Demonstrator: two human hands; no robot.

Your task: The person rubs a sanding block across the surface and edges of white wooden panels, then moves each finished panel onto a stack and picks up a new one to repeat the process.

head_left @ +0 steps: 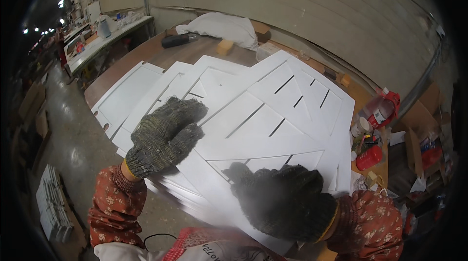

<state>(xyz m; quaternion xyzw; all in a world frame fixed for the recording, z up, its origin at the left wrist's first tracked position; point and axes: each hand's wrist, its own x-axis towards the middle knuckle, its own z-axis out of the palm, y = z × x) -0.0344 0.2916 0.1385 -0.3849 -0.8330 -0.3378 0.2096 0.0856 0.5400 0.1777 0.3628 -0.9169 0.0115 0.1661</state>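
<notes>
A stack of white panels (229, 163) with slanted slots and grooved shapes lies in front of me, its sheets fanned out toward the left. My left hand (165, 136), in a dark grey-green knitted glove, rests over the left side of the upper panels, fingers stretched out and close together, thumb slightly apart. On the near right part of the top panel lies my right hand (285, 200) in a matching glove. Its fingers look extended over the surface, though a hazy patch blurs part of the hand. I see nothing held in either hand.
Behind the panels, the brown table (146, 51) bears a black-handled tool (175, 40), a yellowish block (224, 47) and a white sack (222, 27). Red bottles (369, 157) and a clear container (382, 110) stand at the right. Stacked pieces (53, 207) lie low at the left.
</notes>
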